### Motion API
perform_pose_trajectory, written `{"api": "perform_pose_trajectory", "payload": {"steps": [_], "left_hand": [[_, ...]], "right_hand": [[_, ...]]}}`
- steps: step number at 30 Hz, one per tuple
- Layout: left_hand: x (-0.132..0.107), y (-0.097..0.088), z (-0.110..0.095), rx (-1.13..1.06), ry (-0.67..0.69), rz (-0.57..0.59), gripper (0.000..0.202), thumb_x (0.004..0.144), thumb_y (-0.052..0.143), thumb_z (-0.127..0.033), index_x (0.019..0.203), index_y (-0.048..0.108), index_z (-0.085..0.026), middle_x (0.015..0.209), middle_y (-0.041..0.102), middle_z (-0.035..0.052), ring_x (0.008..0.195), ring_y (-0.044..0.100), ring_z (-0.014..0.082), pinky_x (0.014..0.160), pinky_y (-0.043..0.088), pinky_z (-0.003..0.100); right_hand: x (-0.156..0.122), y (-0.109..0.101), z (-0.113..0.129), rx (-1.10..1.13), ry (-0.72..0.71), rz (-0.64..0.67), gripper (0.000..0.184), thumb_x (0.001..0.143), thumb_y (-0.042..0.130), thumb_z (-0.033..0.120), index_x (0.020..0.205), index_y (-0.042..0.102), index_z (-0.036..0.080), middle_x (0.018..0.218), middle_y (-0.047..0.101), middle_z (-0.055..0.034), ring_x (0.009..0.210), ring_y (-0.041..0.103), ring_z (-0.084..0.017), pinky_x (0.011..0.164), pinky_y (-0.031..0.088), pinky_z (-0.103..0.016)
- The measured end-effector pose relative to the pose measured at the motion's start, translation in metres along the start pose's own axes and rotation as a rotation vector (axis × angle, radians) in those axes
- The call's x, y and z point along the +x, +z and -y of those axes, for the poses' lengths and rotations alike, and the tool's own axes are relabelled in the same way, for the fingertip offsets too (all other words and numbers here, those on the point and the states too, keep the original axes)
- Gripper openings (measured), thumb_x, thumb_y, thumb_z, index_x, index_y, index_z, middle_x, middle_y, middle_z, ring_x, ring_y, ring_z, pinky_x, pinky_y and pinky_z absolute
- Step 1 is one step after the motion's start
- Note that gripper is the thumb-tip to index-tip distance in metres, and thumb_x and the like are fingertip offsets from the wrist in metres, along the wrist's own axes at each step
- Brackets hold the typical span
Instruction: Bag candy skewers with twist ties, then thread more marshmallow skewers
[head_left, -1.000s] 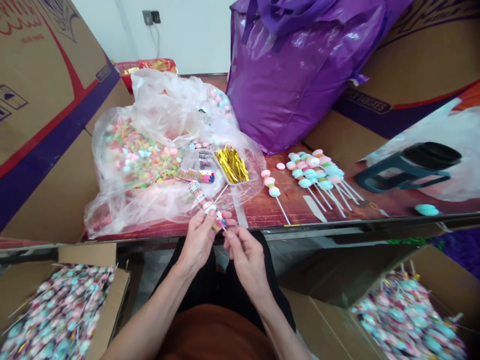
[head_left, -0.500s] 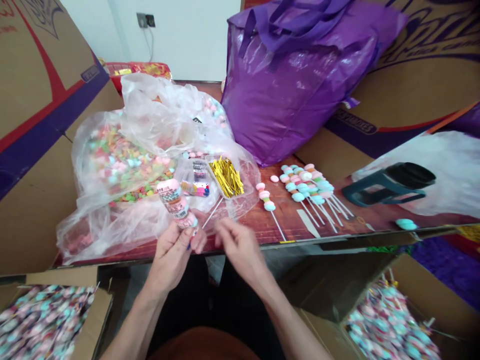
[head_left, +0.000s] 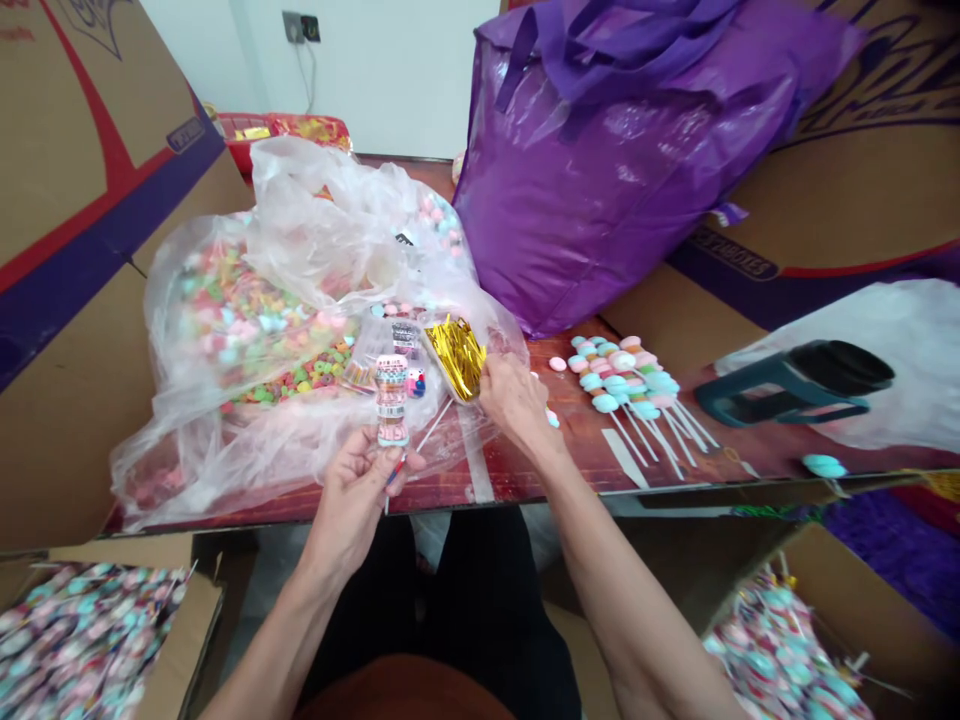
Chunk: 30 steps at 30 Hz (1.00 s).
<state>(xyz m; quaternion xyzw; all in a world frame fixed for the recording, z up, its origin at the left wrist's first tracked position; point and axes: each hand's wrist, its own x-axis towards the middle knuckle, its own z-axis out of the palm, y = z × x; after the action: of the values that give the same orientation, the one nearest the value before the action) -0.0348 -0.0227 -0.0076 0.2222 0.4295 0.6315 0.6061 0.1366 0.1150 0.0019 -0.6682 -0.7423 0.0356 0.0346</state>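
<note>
1. Wrapped candy skewer (head_left: 391,400) stands upright in my left hand (head_left: 358,492), just above the near edge of the desk (head_left: 525,468). The fingers close round its lower end, where the stick comes out. I judge that this steadies it and leaves the printed sleeve clear.
2. My right hand (head_left: 516,398) stretches forward over the desk, its fingertips at the gold twist ties (head_left: 457,355). I see it only from the back, so I cannot tell whether the fingers pinch a tie or merely touch the bundle.
3. The ties lie in a shallow clear tray on the crumpled plastic bag (head_left: 225,440), just beyond the skewer. That seems near enough for one hand to reach them while the other holds.
4. Loose coloured candies (head_left: 255,330) fill the left part of that bag.
5. Bare skewers (head_left: 626,375) lie side by side on the desk, right of my right hand. Their sticks point toward me, likely so that each can be lifted by its stick.
6. Farther right lies a dark teal handled tool (head_left: 795,385), and a purple bag (head_left: 622,150) stands behind.
7. Two open cardboard boxes sit below the desk edge, the left box (head_left: 196,640) and the right box (head_left: 855,600). Both hold heaps of wrapped sweets on sticks.
</note>
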Motion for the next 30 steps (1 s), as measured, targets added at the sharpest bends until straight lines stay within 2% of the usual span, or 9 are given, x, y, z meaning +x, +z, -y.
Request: {"api": "perform_pose_trajectory", "payload": {"steps": [5,9,11,13,14,16,18,22,30], "left_hand": [[0.002,0.004,-0.004,-0.018,0.005,-0.036,0.032,0.069,0.087,-0.037,0.081,0.07,-0.014,0.069,0.064,0.0009,0.055,0.041,0.0047,0.054,0.032,0.018],[-0.001,0.004,0.001,0.021,0.015,-0.06,0.034,0.07,0.084,-0.042,0.077,0.066,-0.014,0.066,0.056,-0.0015,0.056,0.038,0.0056,0.052,0.029,0.018],[-0.004,0.002,0.006,0.081,0.045,-0.081,0.033,0.075,0.079,-0.044,0.08,0.063,-0.015,0.067,0.054,-0.0023,0.058,0.04,0.0067,0.053,0.03,0.019],[-0.006,0.002,0.011,0.15,0.079,-0.127,0.03,0.08,0.074,-0.043,0.089,0.059,-0.018,0.068,0.055,-0.0035,0.062,0.045,0.0082,0.057,0.034,0.019],[-0.007,0.002,0.013,0.174,0.088,-0.151,0.029,0.082,0.072,-0.042,0.093,0.056,-0.02,0.069,0.056,-0.0041,0.064,0.047,0.009,0.059,0.036,0.019],[-0.009,0.004,0.016,0.197,0.096,-0.166,0.03,0.084,0.07,-0.039,0.099,0.049,-0.023,0.071,0.057,-0.0054,0.066,0.05,0.0099,0.061,0.038,0.02],[-0.012,0.008,0.017,0.208,0.108,-0.116,0.027,0.085,0.068,-0.036,0.096,0.046,-0.024,0.071,0.057,-0.0061,0.065,0.049,0.0092,0.06,0.037,0.019],[-0.02,0.014,0.017,0.199,0.086,0.02,0.017,0.087,0.065,-0.029,0.092,0.05,-0.022,0.072,0.053,-0.0065,0.06,0.043,0.0067,0.055,0.033,0.018],[-0.036,0.019,0.025,0.182,0.208,0.091,0.011,0.089,0.064,-0.027,0.089,0.056,-0.02,0.071,0.058,-0.0038,0.063,0.049,0.0081,0.057,0.037,0.019]], "right_hand": [[-0.009,-0.005,-0.002,0.015,0.096,-0.07,0.036,0.101,0.036,0.02,0.124,0.064,0.02,0.095,0.07,-0.0132,0.084,0.065,-0.025,0.069,0.041,-0.03],[-0.018,-0.009,-0.004,0.093,0.211,-0.181,0.029,0.1,0.044,0.021,0.112,0.07,0.016,0.087,0.071,-0.0152,0.079,0.065,-0.024,0.067,0.04,-0.031],[-0.032,-0.01,-0.005,0.274,0.25,-0.34,0.023,0.097,0.05,0.021,0.1,0.072,0.014,0.086,0.07,-0.0134,0.076,0.063,-0.023,0.068,0.04,-0.03],[-0.054,-0.01,-0.003,0.63,0.188,-0.447,0.018,0.092,0.057,0.024,0.088,0.072,0.016,0.08,0.069,-0.0078,0.07,0.06,-0.019,0.066,0.041,-0.029],[-0.068,-0.009,0.001,0.847,0.122,-0.426,0.016,0.089,0.061,0.027,0.083,0.071,0.016,0.074,0.067,-0.0045,0.065,0.058,-0.017,0.063,0.042,-0.027],[-0.095,-0.006,0.012,1.226,-0.004,-0.237,0.017,0.083,0.068,0.033,0.078,0.07,0.018,0.063,0.061,0.001,0.054,0.05,-0.013,0.054,0.039,-0.025],[-0.116,-0.001,0.026,1.429,-0.04,-0.063,0.018,0.079,0.072,0.034,0.073,0.07,0.018,0.056,0.058,0.0033,0.048,0.045,-0.01,0.049,0.036,-0.023],[-0.132,0.005,0.042,1.611,0.012,0.03,0.019,0.074,0.077,0.033,0.068,0.069,0.018,0.057,0.061,0.003,0.048,0.043,-0.008,0.047,0.035,-0.022],[-0.136,-0.001,0.039,1.745,0.057,0.108,0.025,0.071,0.081,0.034,0.065,0.064,0.017,0.058,0.065,0.0014,0.05,0.053,-0.01,0.046,0.039,-0.021]]}}
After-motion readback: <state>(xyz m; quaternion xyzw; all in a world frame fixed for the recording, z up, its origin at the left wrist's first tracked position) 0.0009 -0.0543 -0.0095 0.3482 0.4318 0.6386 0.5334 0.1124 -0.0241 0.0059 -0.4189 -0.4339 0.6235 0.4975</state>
